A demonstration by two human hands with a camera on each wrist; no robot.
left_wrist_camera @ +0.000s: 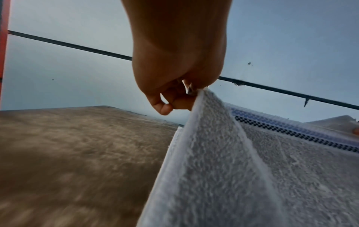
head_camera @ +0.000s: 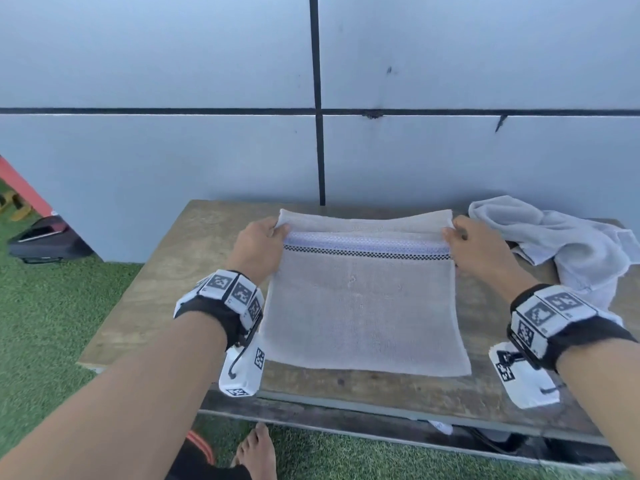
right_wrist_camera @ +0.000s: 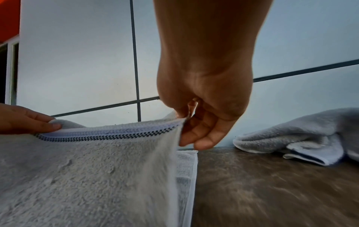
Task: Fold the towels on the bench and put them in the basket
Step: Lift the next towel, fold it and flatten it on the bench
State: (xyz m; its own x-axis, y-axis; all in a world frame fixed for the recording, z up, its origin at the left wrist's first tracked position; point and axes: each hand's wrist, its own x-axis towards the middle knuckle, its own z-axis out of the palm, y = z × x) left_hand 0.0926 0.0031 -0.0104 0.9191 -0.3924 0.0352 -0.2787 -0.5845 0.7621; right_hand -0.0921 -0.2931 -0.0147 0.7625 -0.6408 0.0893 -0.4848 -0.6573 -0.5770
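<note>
A pale towel (head_camera: 363, 306) with a lilac band and a black checked stripe lies folded over on the wooden bench (head_camera: 166, 289). Its upper layer is lifted at the far end. My left hand (head_camera: 266, 242) pinches the far left corner of that layer, and my right hand (head_camera: 464, 237) pinches the far right corner. The left wrist view shows the towel (left_wrist_camera: 242, 176) rising to my left hand (left_wrist_camera: 178, 99). In the right wrist view the striped towel edge (right_wrist_camera: 108, 135) hangs from my right hand (right_wrist_camera: 186, 121), with my left hand (right_wrist_camera: 29, 121) at the far end. No basket shows.
A second, crumpled pale towel (head_camera: 568, 244) lies at the bench's far right corner, also seen as the crumpled towel (right_wrist_camera: 303, 138). A grey panelled wall (head_camera: 173, 150) stands right behind the bench. Green turf (head_camera: 52, 323) and a dark bag (head_camera: 45, 240) lie left.
</note>
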